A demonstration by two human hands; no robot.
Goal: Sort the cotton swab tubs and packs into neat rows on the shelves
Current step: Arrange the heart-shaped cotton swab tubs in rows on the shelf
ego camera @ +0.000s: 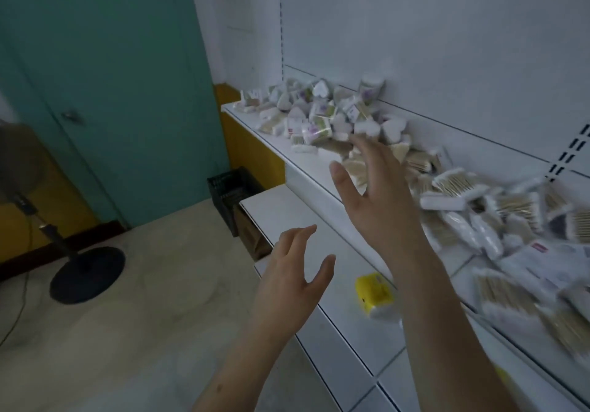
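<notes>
Both hands are raised with fingers spread and hold nothing. Past them, the teal wall (111, 76) fills the picture from 9 to 11 o'clock, and the white back panel (431, 28) rises at 1 o'clock. The upper shelf (306, 169) runs from the centre toward 4 o'clock, with the lower shelf (344, 322) below it at 5 o'clock. The floor (143, 316) spreads at 7 o'clock, where the round fan base (86, 275) stands, and a dark crate (230, 194) sits on the floor by the near end of the shelves.

The right hand (376, 194) hovers over the upper shelf, fingers straight and apart. At its 11 o'clock lies the heap of heart-shaped swab tubs (319, 111), with one round tub (372, 87) upright against the back panel. At its 3 to 5 o'clock spreads the blurred jumble of flat swab packs (498, 229). Whether its fingertips touch the pile cannot be told.

The left hand (297, 271) hangs open in front of the lower shelf, touching nothing. At its 3 o'clock a yellow pack (375, 293) lies alone on the lower shelf, near but apart.
</notes>
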